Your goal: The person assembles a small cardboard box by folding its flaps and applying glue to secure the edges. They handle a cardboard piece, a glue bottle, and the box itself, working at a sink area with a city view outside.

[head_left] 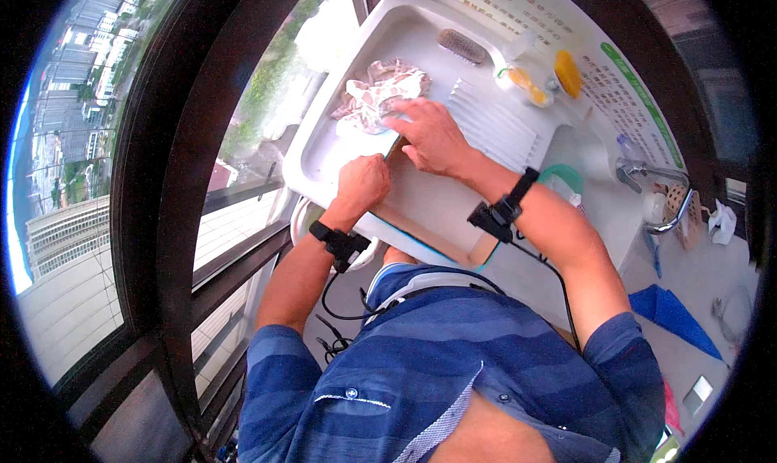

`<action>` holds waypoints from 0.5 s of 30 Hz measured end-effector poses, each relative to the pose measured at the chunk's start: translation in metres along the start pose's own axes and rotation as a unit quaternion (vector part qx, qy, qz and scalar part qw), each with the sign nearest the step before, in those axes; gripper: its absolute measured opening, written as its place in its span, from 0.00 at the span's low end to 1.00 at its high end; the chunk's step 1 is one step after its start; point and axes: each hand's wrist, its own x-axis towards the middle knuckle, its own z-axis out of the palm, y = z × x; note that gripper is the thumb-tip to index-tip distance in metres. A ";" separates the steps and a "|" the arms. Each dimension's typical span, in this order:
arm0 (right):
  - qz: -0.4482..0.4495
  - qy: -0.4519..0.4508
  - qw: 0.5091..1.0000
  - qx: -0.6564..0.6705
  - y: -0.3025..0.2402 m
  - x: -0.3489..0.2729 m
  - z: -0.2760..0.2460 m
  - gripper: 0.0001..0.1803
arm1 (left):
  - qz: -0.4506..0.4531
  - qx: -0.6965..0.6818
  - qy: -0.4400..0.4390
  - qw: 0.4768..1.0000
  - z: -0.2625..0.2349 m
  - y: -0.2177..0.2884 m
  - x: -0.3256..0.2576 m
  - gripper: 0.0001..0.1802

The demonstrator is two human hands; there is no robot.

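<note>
A shallow tray or box lid (429,238) with brown sides and a thin teal edge lies tilted over the near part of a white laundry sink (301,157). My left hand (362,186) is closed around its left edge. Above the tray's far corner is my right hand (433,139), thumb and fingers apart. The right fingertips come close to a crumpled pink-and-white cloth (387,89) in the sink; whether they touch it is unclear. Both wrists carry strapped black devices with cables.
Beyond the cloth lies a scrubbing brush (461,46). Right of my right hand are the sink's ribbed washboard (495,125), a yellow sponge-like item (568,73), a green bowl (560,173) and a metal faucet (660,170). A window frame (182,139) borders the left.
</note>
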 end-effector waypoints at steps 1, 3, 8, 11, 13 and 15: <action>-0.015 -0.069 0.997 -0.010 0.009 0.002 0.000 0.09 | 0.014 0.006 -0.005 1.000 -0.002 0.005 0.003 0.15; 0.015 -0.280 0.960 -0.015 0.029 0.002 0.015 0.04 | 0.036 0.028 -0.009 0.999 -0.008 0.013 0.012 0.13; 0.065 -0.304 0.949 -0.040 0.052 -0.004 0.008 0.03 | 0.074 0.065 0.014 0.995 -0.010 0.020 0.042 0.10; 0.072 -0.258 0.962 -0.046 0.064 -0.019 0.005 0.04 | 0.088 0.024 0.035 0.995 -0.011 0.027 0.053 0.09; 0.093 -0.238 0.966 -0.046 0.071 -0.030 -0.001 0.04 | 0.087 0.056 0.004 0.995 -0.013 0.022 0.057 0.09; 0.124 -0.233 0.964 -0.046 0.074 -0.040 -0.005 0.05 | 0.097 0.076 -0.006 0.992 -0.014 0.019 0.060 0.10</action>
